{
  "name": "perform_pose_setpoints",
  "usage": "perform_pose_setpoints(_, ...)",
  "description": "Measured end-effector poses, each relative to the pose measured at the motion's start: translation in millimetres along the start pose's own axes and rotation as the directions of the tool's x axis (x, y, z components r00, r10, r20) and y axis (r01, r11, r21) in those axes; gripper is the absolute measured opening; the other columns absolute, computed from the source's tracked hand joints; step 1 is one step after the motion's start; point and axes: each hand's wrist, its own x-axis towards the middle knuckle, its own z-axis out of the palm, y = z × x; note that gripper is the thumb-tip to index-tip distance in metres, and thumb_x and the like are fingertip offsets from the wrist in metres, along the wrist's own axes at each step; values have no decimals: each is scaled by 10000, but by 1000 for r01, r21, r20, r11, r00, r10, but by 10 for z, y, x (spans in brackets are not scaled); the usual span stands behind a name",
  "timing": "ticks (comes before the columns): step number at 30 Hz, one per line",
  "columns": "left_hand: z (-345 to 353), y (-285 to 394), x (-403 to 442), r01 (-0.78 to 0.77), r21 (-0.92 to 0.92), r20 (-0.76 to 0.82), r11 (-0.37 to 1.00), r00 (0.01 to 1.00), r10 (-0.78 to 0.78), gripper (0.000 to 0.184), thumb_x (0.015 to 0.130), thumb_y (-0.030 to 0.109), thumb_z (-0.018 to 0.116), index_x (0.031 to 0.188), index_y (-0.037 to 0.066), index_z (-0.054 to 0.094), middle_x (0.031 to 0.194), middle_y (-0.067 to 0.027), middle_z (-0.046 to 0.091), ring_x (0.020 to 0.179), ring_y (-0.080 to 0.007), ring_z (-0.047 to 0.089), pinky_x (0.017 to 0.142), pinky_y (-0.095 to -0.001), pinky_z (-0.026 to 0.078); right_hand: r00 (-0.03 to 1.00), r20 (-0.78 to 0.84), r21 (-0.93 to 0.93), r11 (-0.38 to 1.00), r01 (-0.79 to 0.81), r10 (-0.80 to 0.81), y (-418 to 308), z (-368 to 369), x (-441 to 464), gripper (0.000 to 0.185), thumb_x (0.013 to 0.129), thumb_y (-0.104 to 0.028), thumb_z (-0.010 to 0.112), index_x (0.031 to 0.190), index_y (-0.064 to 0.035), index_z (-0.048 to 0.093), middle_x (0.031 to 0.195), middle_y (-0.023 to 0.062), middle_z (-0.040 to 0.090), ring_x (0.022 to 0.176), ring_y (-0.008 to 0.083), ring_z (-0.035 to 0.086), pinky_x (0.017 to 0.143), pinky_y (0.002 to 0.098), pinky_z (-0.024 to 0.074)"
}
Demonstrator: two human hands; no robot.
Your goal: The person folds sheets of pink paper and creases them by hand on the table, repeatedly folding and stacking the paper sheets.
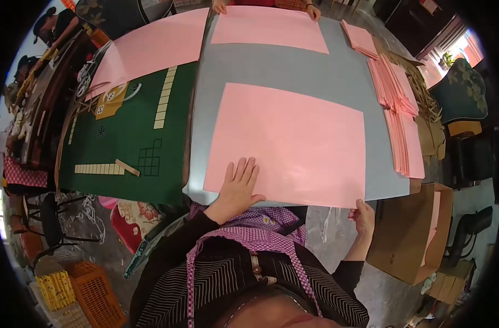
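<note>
A large pink sheet [293,142] lies on the grey tabletop [277,63] in front of me. Flat on its lower left part rests my left hand [240,188], fingers spread. My right hand [362,216] pinches the sheet's near right corner between thumb and fingers. Across the table, another person's two hands touch a second pink sheet [268,28]. Stacks of folded pink paper [390,87] line the right edge of the table.
On the left, a green table [134,164] carries a large pink sheet [156,46]. A cardboard box [405,235] stands at lower right, an orange crate [96,295] at lower left. Chairs are on both sides.
</note>
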Motion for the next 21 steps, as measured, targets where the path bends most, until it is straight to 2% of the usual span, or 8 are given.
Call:
perform_pose_setpoints(6,-130,23,-8,-39,-53,4,998,999,39,932,741,571,636,1367,-70,378,1493,-238,266,1384,-439,216,1107,-585,141,999,26,122,992,27,-30,-47,13,-81,320,896,-375,640,828,-66,589,663,28,575,510,143,544,469,279,443)
perform_pose_setpoints(10,-201,62,31,-150,-9,41,989,988,151,892,725,553,660,1355,-28,413,1482,-200,307,1377,-414,245,1095,-580,189,999,32,187,982,26,-32,-11,-11,-118,300,899,-361,640,842,-70,593,663,25,571,517,145,543,481,288,447)
perform_pose_setpoints(12,-190,110,53,-187,10,44,982,982,186,870,725,541,667,1349,-16,425,1475,-189,323,1371,-403,261,1091,-574,207,998,42,296,955,32,-46,45,-29,-115,283,906,-353,630,863,-75,602,654,18,559,528,145,544,491,299,449)
perform_pose_setpoints(14,-147,181,99,-272,30,2,962,962,272,832,719,511,682,1327,-8,451,1448,-174,370,1344,-385,311,1084,-561,232,998,39,324,946,30,-45,69,-11,-140,275,911,-349,624,876,-76,601,652,13,554,531,144,543,495,304,447)
perform_pose_setpoints(16,-89,269,156,-291,32,-14,956,957,291,822,713,496,689,1321,-7,459,1433,-176,388,1330,-382,333,1079,-558,243,998,35,350,936,32,-47,67,23,-177,268,916,-344,617,888,-78,601,649,8,549,534,144,543,499,309,445)
perform_pose_setpoints(18,-17,336,197,-316,31,-31,948,948,317,812,708,482,695,1315,-7,467,1417,-178,407,1316,-380,354,1074,-556,255,996,28,418,906,62,-82,57,42,-234,297,895,-330,649,891,-37,602,660,56,598,497,166,551,478,303,451)
perform_pose_setpoints(21,50,414,267,-335,37,-70,941,939,337,792,702,459,700,1304,-6,479,1395,-190,430,1303,-378,375,1063,-552,278,996,-7,462,883,80,-87,30,57,-305,281,901,-325,640,911,-46,611,658,44,603,506,166,560,488,302,448)
